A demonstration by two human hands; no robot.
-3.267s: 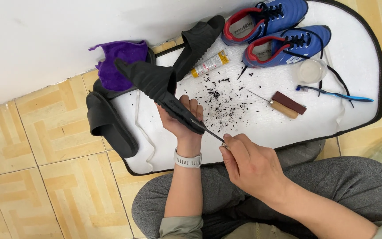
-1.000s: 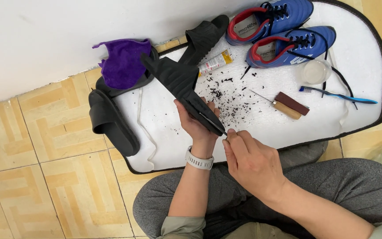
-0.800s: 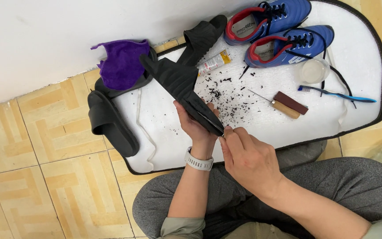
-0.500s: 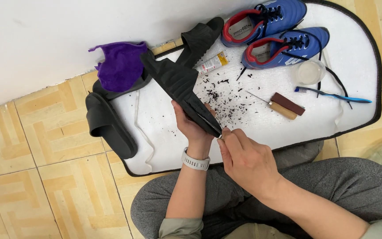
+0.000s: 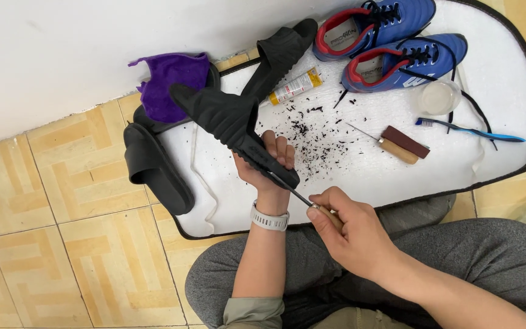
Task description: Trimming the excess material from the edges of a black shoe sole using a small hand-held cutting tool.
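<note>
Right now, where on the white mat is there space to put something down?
The white mat is bare right of the blue shoes, and between the black sandal on the floor and the left hand. The middle is crowded with dark crumbs.

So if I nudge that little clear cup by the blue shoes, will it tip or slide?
The clear cup looks low and wide, so it probably slides rather than tips. It seems thin plastic, likely light. The white mat looks textured, which may slow it.
</note>
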